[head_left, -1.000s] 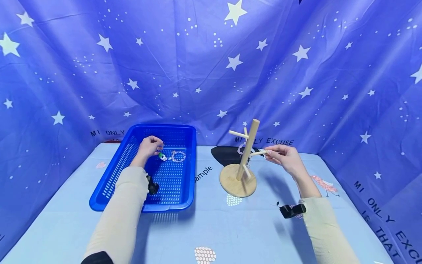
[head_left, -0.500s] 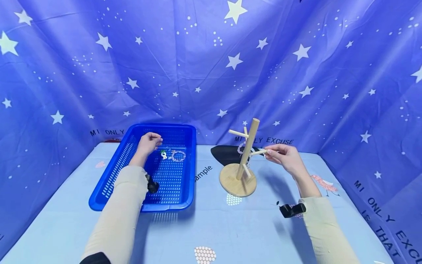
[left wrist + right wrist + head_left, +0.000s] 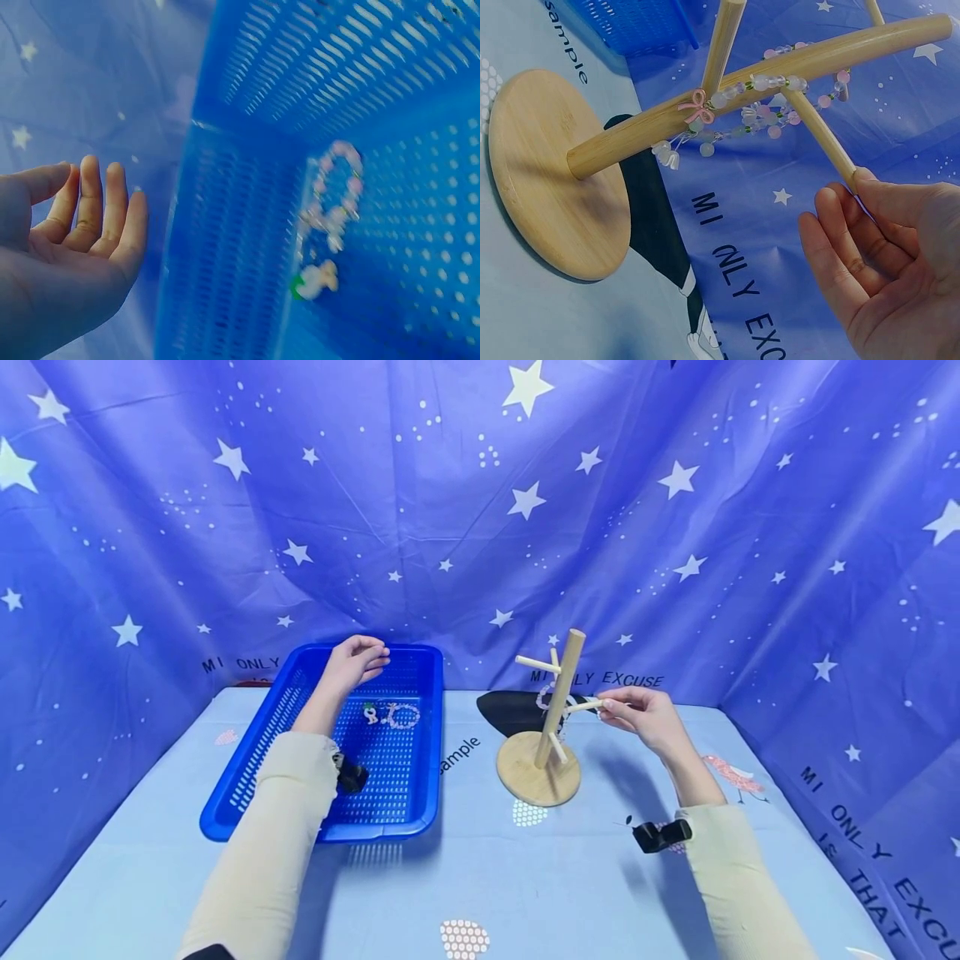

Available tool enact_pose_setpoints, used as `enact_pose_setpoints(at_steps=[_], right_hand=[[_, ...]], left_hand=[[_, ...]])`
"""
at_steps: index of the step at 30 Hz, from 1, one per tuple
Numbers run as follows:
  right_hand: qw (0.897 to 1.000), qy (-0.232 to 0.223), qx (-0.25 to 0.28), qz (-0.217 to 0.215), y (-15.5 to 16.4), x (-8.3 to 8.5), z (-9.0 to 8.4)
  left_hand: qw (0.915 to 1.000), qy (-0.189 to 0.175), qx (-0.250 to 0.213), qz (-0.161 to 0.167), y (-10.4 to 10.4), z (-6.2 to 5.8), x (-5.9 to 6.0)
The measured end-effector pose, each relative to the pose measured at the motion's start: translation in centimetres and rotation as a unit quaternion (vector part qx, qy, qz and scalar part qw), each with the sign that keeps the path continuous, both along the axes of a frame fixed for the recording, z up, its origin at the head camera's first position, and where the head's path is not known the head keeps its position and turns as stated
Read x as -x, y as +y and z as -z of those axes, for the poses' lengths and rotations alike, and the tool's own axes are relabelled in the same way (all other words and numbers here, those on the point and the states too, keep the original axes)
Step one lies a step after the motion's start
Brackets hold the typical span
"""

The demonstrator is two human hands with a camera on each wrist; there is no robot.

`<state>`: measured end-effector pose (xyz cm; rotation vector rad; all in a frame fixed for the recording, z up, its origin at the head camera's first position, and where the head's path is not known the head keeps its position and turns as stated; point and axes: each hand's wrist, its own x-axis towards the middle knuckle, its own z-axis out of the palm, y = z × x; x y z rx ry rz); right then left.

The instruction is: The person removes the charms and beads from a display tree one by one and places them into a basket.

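Note:
My left hand [image 3: 354,667] is raised over the far part of the blue basket [image 3: 433,760]. Its fingers curve loosely, and nothing shows between them in the left wrist view. Inside the basket lie a pink-and-clear beaded bracelet [image 3: 355,185] and a small white charm with green [image 3: 315,281]. My right hand [image 3: 643,717] pinches the tip of a side peg [image 3: 826,139] on the wooden rack [image 3: 600,157]. Beaded strands [image 3: 774,132] in pink, white and pale green, with a pink bow charm, hang around the rack's post and pegs. Whether these are one bracelet or more I cannot tell.
A round wooden base [image 3: 525,777] carries the upright post, with further pegs [image 3: 536,665] sticking out. The basket stands left of the rack on a light blue printed cloth [image 3: 525,877]. Purple star-patterned fabric [image 3: 465,510] hangs behind and at both sides.
My left hand has risen and moved away from the charm and bracelet, toward the basket's far edge. The right hand stays at the peg tip. The head view has shifted slightly.

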<state>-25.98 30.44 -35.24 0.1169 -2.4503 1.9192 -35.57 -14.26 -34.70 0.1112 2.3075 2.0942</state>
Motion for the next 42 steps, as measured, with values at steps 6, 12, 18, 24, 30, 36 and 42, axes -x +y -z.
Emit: enact_pose_setpoints(at_steps=[6,12,18,24,30,36,42], right_hand=[[1.0,0.0,0.009,0.0,0.0,0.0,0.0],[1.0,-0.001,0.012,-0.002,-0.1,0.0,0.1],[0.999,0.003,0.042,-0.014,0.0,-0.1,-0.1],[1.0,0.004,0.027,-0.01,-0.1,-0.2,-0.3],[1.0,-0.001,0.024,-0.007,-0.1,-0.2,-0.4],[0.999,-0.003,0.031,-0.01,0.0,-0.2,-0.4],[1.0,-0.003,0.027,-0.01,0.1,-0.3,-0.3]], left_hand=[[0.9986,0.007,-0.044,0.028,1.2,-1.4,-0.4],[0.9969,0.03,-0.056,0.046,1.9,-2.6,-1.3],[0.9941,0.042,-0.079,0.062,2.6,-3.4,-1.8],[0.9931,0.049,-0.075,0.074,3.6,-4.6,-3.0],[0.992,0.055,-0.07,0.09,4.4,-5.3,-3.6],[0.9899,0.058,-0.077,0.104,5.4,-5.6,-4.3],[0.9888,0.061,-0.072,0.115,6.5,-5.6,-4.9]])
